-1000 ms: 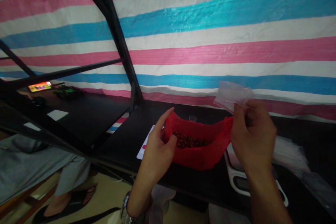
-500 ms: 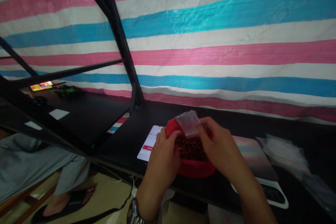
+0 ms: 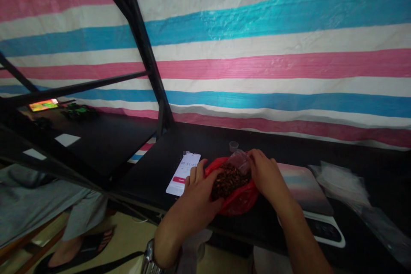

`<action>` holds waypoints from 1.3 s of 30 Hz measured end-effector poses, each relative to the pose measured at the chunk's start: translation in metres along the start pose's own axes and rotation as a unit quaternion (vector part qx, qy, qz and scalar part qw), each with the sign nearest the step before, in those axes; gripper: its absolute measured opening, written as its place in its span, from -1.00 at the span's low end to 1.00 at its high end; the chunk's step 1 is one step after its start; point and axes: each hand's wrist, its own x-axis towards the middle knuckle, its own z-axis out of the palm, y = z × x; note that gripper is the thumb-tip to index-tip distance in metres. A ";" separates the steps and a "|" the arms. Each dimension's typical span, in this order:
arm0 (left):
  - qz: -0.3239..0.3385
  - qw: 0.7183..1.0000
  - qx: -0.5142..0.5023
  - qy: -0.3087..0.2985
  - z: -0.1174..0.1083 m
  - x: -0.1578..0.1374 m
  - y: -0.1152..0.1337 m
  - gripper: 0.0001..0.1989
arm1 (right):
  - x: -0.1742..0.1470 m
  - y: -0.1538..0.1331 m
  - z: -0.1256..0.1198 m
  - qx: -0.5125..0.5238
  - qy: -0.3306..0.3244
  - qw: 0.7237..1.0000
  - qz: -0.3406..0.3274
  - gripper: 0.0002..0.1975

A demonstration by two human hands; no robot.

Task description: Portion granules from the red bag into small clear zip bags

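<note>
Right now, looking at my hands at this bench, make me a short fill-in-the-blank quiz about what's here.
1. The left hand tips up a bag coloured ____.
2. The right hand holds a small ____ plastic pouch at the brown pieces.
3. The phone lies to the ____ of the bag.
4. The person wears a watch on the ____ wrist.

Missing words: red; clear; left; left

Phone (image 3: 183, 173) screen shows a timer, roughly "00:51:07"; digits blurred.

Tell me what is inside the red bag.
The red bag holds a heap of small dark brown pieces. What lies beneath the heap is covered, and the hands hide its sides.
</note>
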 end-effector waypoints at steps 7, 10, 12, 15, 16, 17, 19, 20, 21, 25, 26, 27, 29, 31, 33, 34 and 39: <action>-0.046 0.998 0.035 -0.039 -0.003 0.007 0.008 -0.26 | -0.012 0.011 -0.005 -0.002 -0.021 1.000 -0.015 -0.77; -0.077 0.992 0.065 -0.081 0.002 0.006 0.000 -0.27 | -0.016 0.014 -0.003 0.019 -0.039 0.999 -0.007 -0.76; -0.075 0.993 0.062 -0.070 0.005 0.006 -0.004 -0.23 | -0.017 0.016 0.000 0.035 -0.038 0.999 0.005 -0.77; -0.067 0.996 0.026 -0.047 0.006 0.006 -0.008 -0.18 | -0.015 0.020 0.002 0.128 -0.012 0.992 0.008 -0.78; -0.058 0.997 0.012 -0.041 0.006 0.007 -0.009 -0.20 | -0.014 0.023 0.000 0.183 0.002 0.983 0.008 -0.77; -0.047 0.998 0.001 -0.033 0.005 0.008 -0.008 -0.24 | -0.014 0.028 -0.003 0.241 0.023 0.970 0.010 -0.75; -0.020 1.000 -0.005 -0.003 0.002 0.009 -0.006 -0.37 | -0.013 0.045 -0.016 0.326 0.090 0.941 0.031 -0.65; -0.008 1.000 -0.001 0.017 0.001 0.008 -0.003 -0.42 | -0.014 0.057 -0.025 0.340 0.138 0.929 0.054 -0.60; 0.004 0.999 0.005 0.036 0.000 0.008 0.000 -0.43 | -0.017 0.072 -0.034 0.329 0.185 0.922 0.085 -0.58; 0.059 0.997 0.018 0.036 0.002 0.005 0.015 -0.25 | -0.038 0.143 -0.065 0.145 0.307 0.894 0.293 -0.75; 0.072 0.997 0.017 0.025 0.005 0.005 0.018 -0.23 | -0.045 0.159 -0.068 0.120 0.301 0.889 0.325 -0.83; 0.084 0.996 0.015 0.015 0.007 0.006 0.020 -0.23 | -0.051 0.172 -0.070 0.096 0.285 0.885 0.355 -0.90; 0.104 0.995 0.006 -0.003 0.012 0.011 0.019 -0.33 | -0.059 0.187 -0.070 0.058 0.259 0.877 0.401 -0.91; 0.109 0.994 -0.005 -0.013 0.016 0.017 0.016 -0.45 | -0.060 0.181 -0.069 0.011 0.277 0.870 0.407 -0.75; 0.098 0.995 -0.004 -0.010 0.018 0.021 0.011 -0.49 | -0.053 0.152 -0.069 -0.029 0.331 0.881 0.337 -0.56; 0.091 0.996 0.001 -0.006 0.019 0.022 0.009 -0.48 | -0.048 0.130 -0.068 -0.021 0.342 0.902 0.263 -0.56; 0.080 0.995 0.048 -0.020 0.022 0.023 0.000 -0.54 | -0.027 0.011 -0.043 0.135 0.159 0.968 -0.142 -0.75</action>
